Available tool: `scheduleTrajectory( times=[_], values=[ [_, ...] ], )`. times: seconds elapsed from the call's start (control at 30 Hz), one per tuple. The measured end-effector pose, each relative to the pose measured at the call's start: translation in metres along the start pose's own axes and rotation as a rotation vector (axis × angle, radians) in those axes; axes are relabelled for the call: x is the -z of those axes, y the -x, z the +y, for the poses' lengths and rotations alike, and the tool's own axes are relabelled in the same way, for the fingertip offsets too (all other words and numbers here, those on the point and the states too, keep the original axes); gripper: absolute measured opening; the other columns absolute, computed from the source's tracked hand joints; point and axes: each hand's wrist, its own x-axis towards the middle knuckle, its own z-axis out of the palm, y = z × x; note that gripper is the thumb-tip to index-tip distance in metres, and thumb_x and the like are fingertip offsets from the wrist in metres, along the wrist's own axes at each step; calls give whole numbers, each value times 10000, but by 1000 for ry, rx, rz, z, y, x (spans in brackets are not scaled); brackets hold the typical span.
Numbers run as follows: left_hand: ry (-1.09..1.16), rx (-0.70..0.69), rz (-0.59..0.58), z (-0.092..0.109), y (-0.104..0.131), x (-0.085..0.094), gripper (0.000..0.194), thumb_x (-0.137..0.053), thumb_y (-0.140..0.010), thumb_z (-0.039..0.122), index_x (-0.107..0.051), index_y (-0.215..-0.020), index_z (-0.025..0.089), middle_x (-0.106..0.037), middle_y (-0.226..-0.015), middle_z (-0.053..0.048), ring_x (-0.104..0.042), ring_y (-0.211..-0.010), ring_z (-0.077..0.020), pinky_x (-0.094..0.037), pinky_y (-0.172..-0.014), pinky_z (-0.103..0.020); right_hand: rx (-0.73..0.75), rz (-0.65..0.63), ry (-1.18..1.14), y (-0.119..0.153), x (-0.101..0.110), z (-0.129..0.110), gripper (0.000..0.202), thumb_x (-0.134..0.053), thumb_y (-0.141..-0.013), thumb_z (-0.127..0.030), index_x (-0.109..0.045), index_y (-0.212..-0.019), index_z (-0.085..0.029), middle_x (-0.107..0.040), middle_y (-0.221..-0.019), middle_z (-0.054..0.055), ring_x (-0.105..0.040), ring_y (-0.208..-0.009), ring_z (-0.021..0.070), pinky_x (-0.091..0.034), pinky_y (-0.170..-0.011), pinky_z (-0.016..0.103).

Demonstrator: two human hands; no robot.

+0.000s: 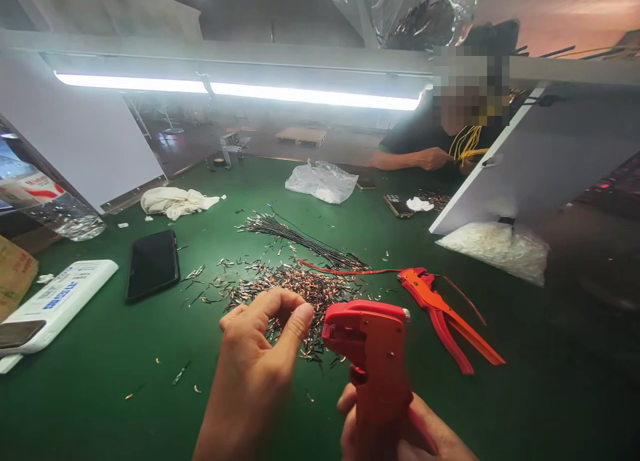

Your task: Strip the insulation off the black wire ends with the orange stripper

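My right hand (420, 428) is wrapped round the handle of a red wire stripper (375, 354), held upright with its jaws facing left. Just left of those jaws, my left hand (270, 341) is closed in a pinch of thumb and forefinger; whatever lies between the fingertips is too small to make out. Behind both hands spreads a heap of short black wire pieces (305, 281) with coppery ends. Beyond the heap lies a bundle of longer black wires (300, 240). A second red-orange wire stripper (445, 314) rests on the green table to the right.
A black phone (153, 266) and a white device (65, 304) lie at left, near a plastic bottle (60, 204). White cloth (175, 201) and a clear bag (320, 181) lie farther back. A filled bag (500, 248) hangs at right. Across the table, a person (415, 141) handles yellow wires (467, 144).
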Motion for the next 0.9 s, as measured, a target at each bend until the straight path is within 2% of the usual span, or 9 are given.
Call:
scheduleTrajectory(
  times=[0.17, 0.3, 0.37, 0.47, 0.6, 0.7, 0.9],
  values=[
    [101, 53, -129, 5, -2, 4, 279, -603, -806, 414, -588, -617, 209, -552, -612, 22, -483, -646, -163, -340, -673, -301, -20, -10, 14, -4, 4, -6, 724, -808, -680, -577, -607, -1233, -155, -733, -910, 90, -665, -814, 235, -490, -758, 371],
    [209, 106, -235, 7, -6, 11, 286, -633, -789, 403, -571, -602, 196, -532, -587, 33, -460, -621, -140, -333, -651, -284, -47, -47, 35, -8, 2, -12, 739, -802, -641, -633, -638, -1177, -151, -733, -883, 94, -673, -823, 252, -495, -783, 396],
    [240, 114, -287, 7, -9, 16, 296, -636, -788, 398, -566, -584, 195, -521, -567, 37, -443, -605, -132, -322, -640, -281, -16, -59, 40, -9, 1, -11, 751, -777, -656, -661, -622, -1192, -159, -727, -891, 82, -671, -816, 240, -493, -792, 401],
    [246, 113, -349, 5, -14, 21, 308, -634, -795, 399, -561, -575, 196, -509, -555, 41, -416, -587, -126, -311, -628, -279, -6, -82, 63, -8, -1, -10, 722, -780, -694, -617, -600, -1225, -163, -720, -933, 94, -663, -826, 236, -493, -789, 401],
    [248, 99, -485, -1, -18, 19, 311, -628, -791, 427, -560, -591, 199, -497, -546, 45, -389, -562, -122, -290, -596, -279, 9, -77, 71, -7, -3, -10, 745, -742, -707, -665, -584, -1229, -157, -705, -931, 86, -649, -794, 216, -485, -792, 397],
    [237, 98, -494, -4, -18, 14, 317, -613, -796, 436, -551, -595, 199, -492, -549, 46, -394, -566, -124, -292, -599, -278, 51, -40, 74, -5, -6, -10, 729, -744, -713, -649, -576, -1219, -152, -692, -891, 65, -622, -749, 193, -473, -768, 375],
    [198, 93, -495, -3, -18, 12, 347, -603, -802, 439, -512, -565, 203, -465, -542, 49, -379, -562, -123, -287, -588, -274, 98, 3, 64, 2, -19, -15, 558, -804, -730, -471, -602, -1143, -156, -660, -850, 32, -535, -666, 130, -407, -661, 285]
  ],
)
